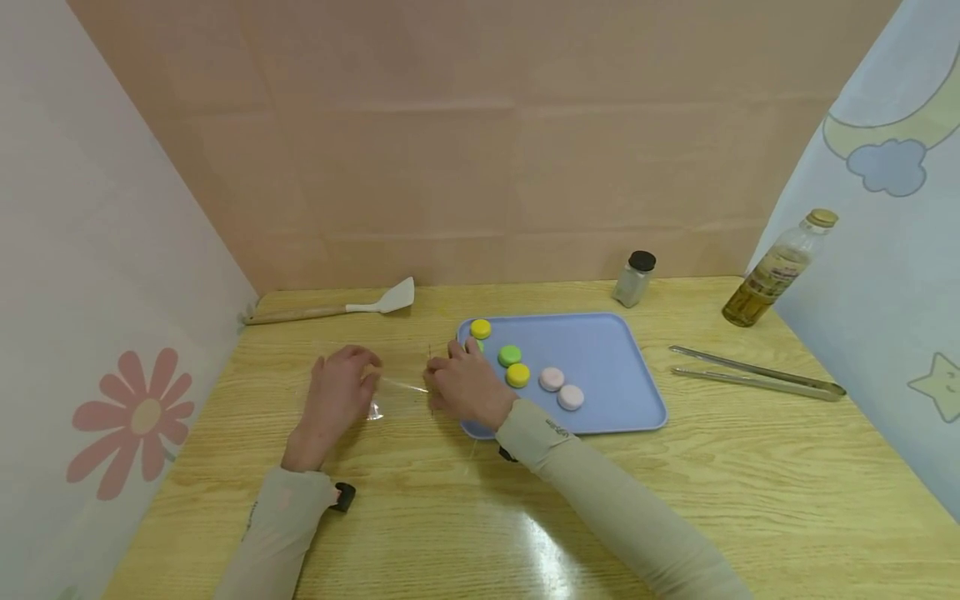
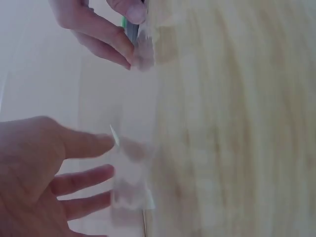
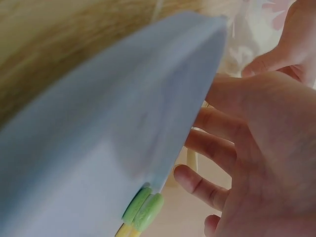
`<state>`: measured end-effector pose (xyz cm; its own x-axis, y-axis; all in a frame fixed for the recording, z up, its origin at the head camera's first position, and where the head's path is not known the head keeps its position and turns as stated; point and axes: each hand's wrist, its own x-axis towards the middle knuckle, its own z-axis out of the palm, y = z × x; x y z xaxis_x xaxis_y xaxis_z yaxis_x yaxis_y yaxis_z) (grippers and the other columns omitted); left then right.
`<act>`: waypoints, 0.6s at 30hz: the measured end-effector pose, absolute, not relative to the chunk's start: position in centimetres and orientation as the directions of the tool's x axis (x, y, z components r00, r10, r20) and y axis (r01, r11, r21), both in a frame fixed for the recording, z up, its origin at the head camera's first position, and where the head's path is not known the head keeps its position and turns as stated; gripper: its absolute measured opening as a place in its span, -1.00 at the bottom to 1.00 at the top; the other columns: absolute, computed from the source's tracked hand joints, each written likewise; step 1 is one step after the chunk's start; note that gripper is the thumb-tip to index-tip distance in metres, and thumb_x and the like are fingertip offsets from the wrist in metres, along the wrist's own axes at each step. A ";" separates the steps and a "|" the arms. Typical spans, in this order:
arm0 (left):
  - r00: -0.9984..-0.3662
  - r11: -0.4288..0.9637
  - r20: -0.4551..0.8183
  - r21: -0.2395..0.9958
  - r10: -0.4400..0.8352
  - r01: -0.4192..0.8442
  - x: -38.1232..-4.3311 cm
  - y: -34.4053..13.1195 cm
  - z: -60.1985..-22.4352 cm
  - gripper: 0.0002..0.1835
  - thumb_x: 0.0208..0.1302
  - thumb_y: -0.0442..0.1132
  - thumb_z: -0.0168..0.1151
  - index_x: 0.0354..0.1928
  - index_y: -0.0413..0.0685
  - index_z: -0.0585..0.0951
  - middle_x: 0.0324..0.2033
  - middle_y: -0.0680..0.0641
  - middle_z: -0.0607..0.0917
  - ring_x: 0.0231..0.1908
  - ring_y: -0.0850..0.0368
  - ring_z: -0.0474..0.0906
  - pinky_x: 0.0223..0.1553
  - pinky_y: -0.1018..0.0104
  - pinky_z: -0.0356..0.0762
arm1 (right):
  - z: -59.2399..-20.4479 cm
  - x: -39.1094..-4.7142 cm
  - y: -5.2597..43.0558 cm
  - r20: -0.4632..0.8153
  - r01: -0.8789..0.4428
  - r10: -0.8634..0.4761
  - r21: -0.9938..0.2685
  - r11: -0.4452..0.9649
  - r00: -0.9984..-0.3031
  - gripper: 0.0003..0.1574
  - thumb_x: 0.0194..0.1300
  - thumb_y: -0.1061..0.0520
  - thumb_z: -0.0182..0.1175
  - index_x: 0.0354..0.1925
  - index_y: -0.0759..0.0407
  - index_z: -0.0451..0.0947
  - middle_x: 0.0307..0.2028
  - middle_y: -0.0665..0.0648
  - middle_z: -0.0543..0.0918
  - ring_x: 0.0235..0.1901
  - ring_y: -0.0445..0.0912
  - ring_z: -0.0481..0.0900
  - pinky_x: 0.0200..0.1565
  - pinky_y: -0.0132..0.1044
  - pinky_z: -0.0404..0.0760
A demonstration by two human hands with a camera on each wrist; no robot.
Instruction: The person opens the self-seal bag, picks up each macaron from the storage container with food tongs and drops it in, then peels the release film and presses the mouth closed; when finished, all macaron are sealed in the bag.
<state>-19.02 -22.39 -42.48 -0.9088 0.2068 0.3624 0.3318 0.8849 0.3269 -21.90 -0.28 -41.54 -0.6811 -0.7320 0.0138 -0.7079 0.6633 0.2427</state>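
A thin, see-through piece of plastic (image 1: 401,387) lies low over the table between my hands, its outline hard to follow. My left hand (image 1: 341,396) is at its left end; in the left wrist view, fairly straight fingers (image 2: 84,177) and the thumb reach the plastic's edge (image 2: 131,192), showing a gap between them. At the other end is my right hand (image 1: 468,383), over the left edge of a blue tray (image 1: 600,350). Its fingers (image 3: 212,145) extend loosely past the tray's edge in the right wrist view. Yellow (image 1: 517,375), green (image 1: 510,356) and pale pink macarons (image 1: 552,379) sit on the tray.
A white spatula (image 1: 396,297) with a wooden handle lies at the back left. Behind the tray stands a small jar (image 1: 633,279) with a black lid. Metal tongs (image 1: 757,377) lie to the right, near a bottle (image 1: 776,271) of amber liquid. Walls enclose the table's back and sides.
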 end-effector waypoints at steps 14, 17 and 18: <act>-0.937 0.847 0.104 0.402 0.335 0.347 -19.3 -22.0 -43.2 -0.75 0.36 -0.32 0.33 0.03 -0.23 0.74 0.26 -0.40 0.51 0.19 -0.36 0.48 0.15 -0.22 0.45 | -41.6 -22.1 -0.4 0.009 -0.699 -0.727 0.267 0.663 -0.686 -0.49 0.40 -0.34 0.21 0.17 -0.19 0.66 0.21 -0.15 0.59 0.02 0.00 0.45 0.09 -0.01 0.32; -0.950 0.851 0.133 0.421 0.283 0.313 -19.3 -22.2 -43.1 -0.86 0.32 -0.39 0.35 -0.14 -0.22 0.79 0.10 -0.34 0.64 0.06 -0.30 0.60 0.05 -0.13 0.55 | -41.7 -22.2 -0.4 0.013 -0.702 -0.732 0.270 0.659 -0.682 -0.51 0.40 -0.34 0.20 0.15 -0.19 0.67 0.21 -0.14 0.59 0.00 0.01 0.44 0.08 -0.01 0.32; -0.954 0.855 0.142 0.423 0.265 0.300 -19.3 -22.2 -43.1 -0.90 0.30 -0.40 0.36 -0.20 -0.22 0.80 0.02 -0.30 0.69 -0.01 -0.26 0.64 -0.01 -0.11 0.59 | -41.8 -22.2 -0.3 0.016 -0.703 -0.733 0.270 0.658 -0.680 -0.51 0.40 -0.34 0.20 0.14 -0.19 0.67 0.20 -0.14 0.59 -0.01 0.01 0.44 0.07 -0.01 0.32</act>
<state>-19.28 -22.23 -43.12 -0.9538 0.2650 0.1415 0.3003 0.8551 0.4227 -22.17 -0.34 -41.76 -0.6800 -0.7330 0.0158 -0.7030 0.6580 0.2699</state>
